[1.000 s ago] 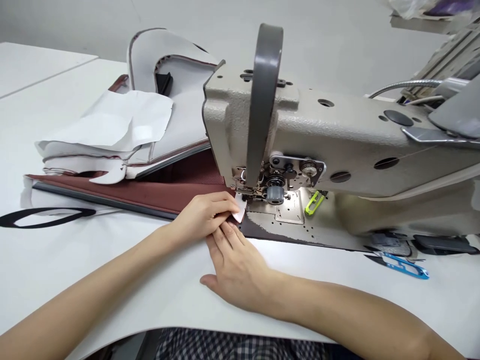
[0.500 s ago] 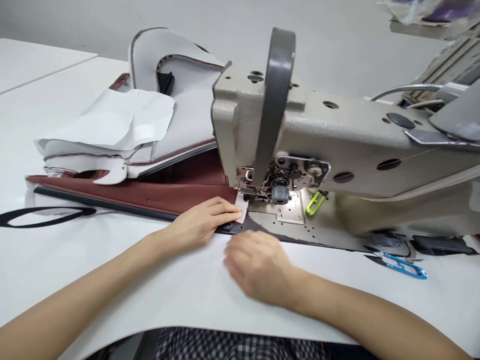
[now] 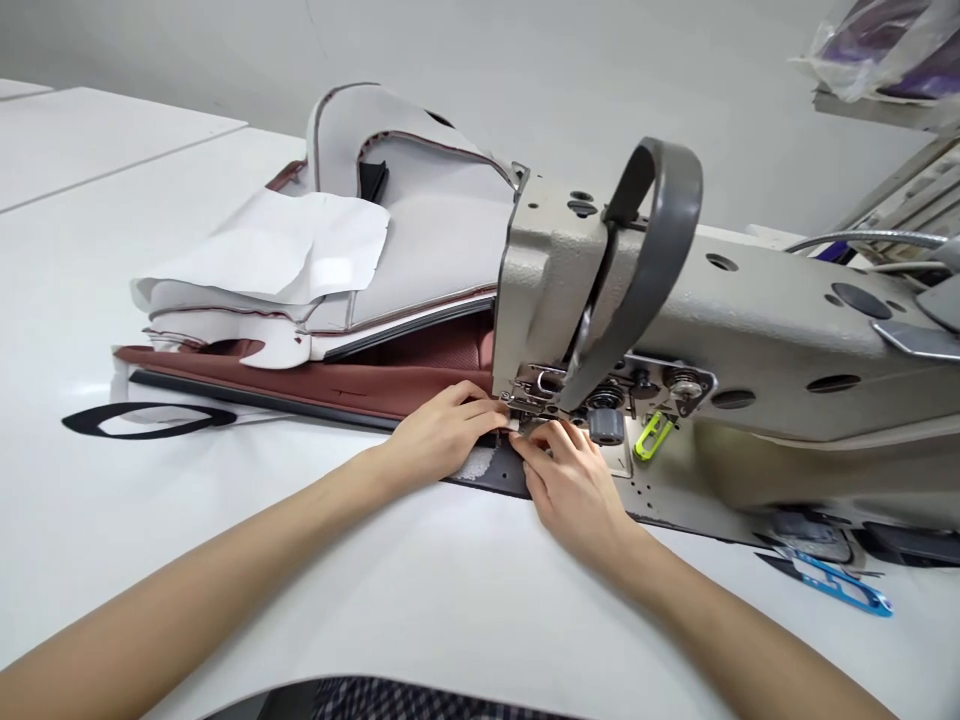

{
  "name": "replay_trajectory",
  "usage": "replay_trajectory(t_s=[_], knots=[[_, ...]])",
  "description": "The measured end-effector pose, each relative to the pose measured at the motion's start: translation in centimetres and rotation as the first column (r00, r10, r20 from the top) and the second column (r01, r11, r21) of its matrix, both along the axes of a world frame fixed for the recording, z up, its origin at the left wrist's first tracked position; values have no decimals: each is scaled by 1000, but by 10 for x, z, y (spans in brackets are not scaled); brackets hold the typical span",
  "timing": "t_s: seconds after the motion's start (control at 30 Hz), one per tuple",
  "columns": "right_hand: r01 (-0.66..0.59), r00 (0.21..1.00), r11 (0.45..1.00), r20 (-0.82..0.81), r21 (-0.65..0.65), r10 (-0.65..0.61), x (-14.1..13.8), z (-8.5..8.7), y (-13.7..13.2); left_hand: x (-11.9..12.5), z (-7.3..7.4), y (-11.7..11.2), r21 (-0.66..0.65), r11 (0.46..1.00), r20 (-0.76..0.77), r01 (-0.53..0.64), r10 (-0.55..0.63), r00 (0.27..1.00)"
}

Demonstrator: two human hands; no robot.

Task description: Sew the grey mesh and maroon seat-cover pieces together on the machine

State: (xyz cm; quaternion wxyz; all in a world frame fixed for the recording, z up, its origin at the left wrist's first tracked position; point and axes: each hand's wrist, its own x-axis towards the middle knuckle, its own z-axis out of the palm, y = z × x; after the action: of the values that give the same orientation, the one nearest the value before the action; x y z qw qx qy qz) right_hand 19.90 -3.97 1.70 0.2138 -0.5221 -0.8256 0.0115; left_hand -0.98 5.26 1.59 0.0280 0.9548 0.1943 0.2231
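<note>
A maroon padded cover (image 3: pixel 337 388) with a black edge strip lies on the table, its right end reaching under the sewing machine's head (image 3: pixel 559 280). My left hand (image 3: pixel 450 430) rests on that end, fingers together and pressing it down beside the presser foot (image 3: pixel 525 405). A bit of a white tab (image 3: pixel 513 424) shows at the fingertips. My right hand (image 3: pixel 574 475) is at the front of the foot, fingers bent and closed, its index fingertip close to the tab. What lies under those fingers is hidden.
Folded grey-white backing (image 3: pixel 442 230) and a white sheet (image 3: pixel 300 245) are heaped left of the machine. A black loop (image 3: pixel 150 420) lies at the left. Yellow-green thread snips (image 3: pixel 654 436) are behind my right hand; blue snips (image 3: pixel 844 585) lie at the right.
My right hand has moved from the table's front side up to the presser foot. My left hand is closer to the foot, and the white tab is now mostly covered. The view has shifted.
</note>
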Motion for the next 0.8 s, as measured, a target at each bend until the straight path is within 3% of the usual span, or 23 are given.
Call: replay_trajectory(t_s=[0.23,0.67,0.8], knots=[[-23,1000,998,-19,62,24,1,-5,1,9,2,10,35,997,45,-76,74,996],[-65,993,996,-93,61,70,5,-4,-3,6,1,4,-120,990,118,-80,94,989],[-87,991,995,-102,46,92,7,-4,-3,4,1,-3,-262,959,69,-112,135,988]])
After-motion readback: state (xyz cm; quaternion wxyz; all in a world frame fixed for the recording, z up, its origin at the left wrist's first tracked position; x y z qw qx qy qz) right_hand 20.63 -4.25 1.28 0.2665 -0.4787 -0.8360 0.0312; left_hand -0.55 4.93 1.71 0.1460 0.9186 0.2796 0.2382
